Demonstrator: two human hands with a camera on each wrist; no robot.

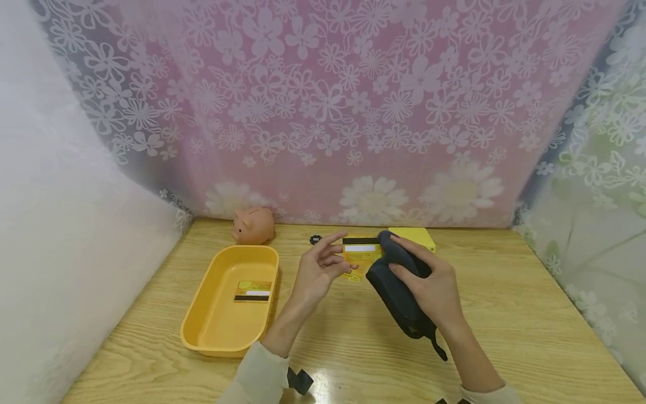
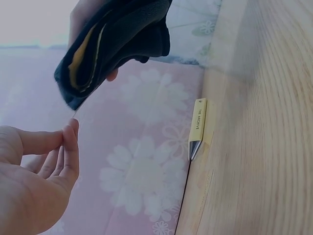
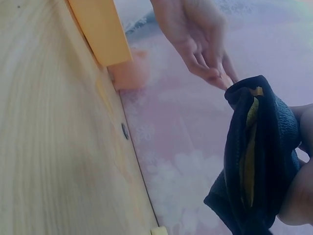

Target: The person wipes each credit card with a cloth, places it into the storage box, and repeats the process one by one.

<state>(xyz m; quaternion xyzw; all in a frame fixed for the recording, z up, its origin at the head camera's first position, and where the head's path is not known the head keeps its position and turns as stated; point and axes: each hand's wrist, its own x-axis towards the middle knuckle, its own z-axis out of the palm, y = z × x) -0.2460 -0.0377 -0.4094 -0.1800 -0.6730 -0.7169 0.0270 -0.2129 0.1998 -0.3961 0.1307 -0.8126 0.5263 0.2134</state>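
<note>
My left hand [image 1: 315, 269] pinches a yellow card [image 1: 360, 255] with a black stripe and a white strip between thumb and fingers. The card's right edge meets the dark zip pouch [image 1: 404, 297], which overlaps it. My right hand [image 1: 438, 286] grips that pouch above the table, a wrist loop hanging from its lower end. In the right wrist view the pouch's mouth [image 3: 250, 161] gapes, with yellow showing inside. A second yellow card [image 1: 252, 289], also striped, lies in the yellow tray [image 1: 189, 334] at left.
Behind the tray stands a pink piggy bank [image 1: 254, 226]. A black poker chip [image 1: 315, 239] lies near the back edge. A yellow box [image 1: 414, 235] sits behind my right hand, lettered "THE ARCHIVE" in the left wrist view. Floral curtain hangs behind the wooden table [image 1: 515, 314].
</note>
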